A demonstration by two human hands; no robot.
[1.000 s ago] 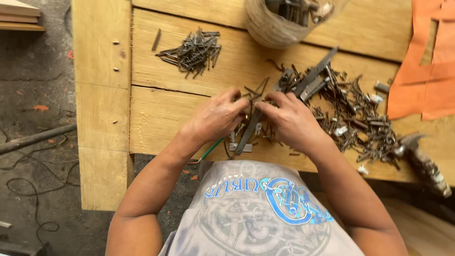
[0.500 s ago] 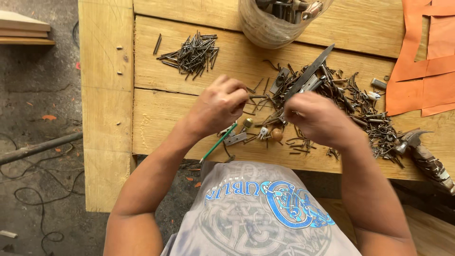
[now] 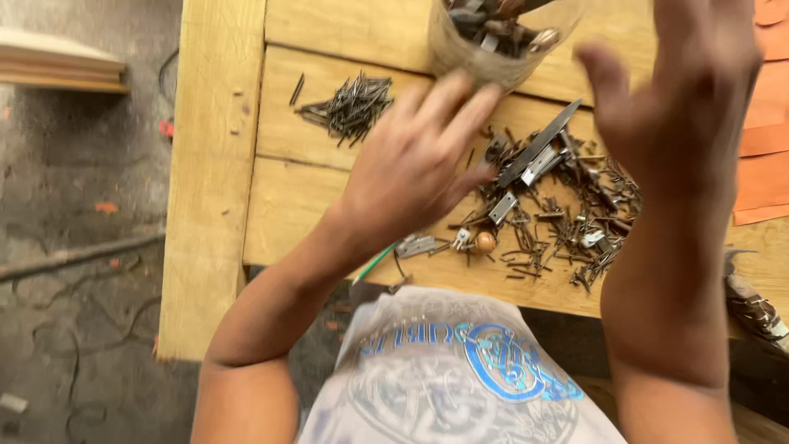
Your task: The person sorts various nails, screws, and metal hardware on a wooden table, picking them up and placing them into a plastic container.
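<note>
Both hands (image 3: 411, 168) now raised toward jar (image 3: 485, 62)

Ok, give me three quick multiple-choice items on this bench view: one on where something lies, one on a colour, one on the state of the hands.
1. Where is the tidy pile of dark steel nails?
A. on the far left of the wooden table
B. inside the jar
C. on the floor

2. What colour are the paper sheets at the right edge?
A. blue
B. orange
C. white

3. How are the left hand and the right hand?
A. both clenched on a hammer
B. flat on the table
C. raised with fingers spread, gripping nothing visible

Key: 1 A, the pile lies left of the clear jar; 2 B, plainly orange; 3 C, both hands hover open above the scattered metal bits.
</note>
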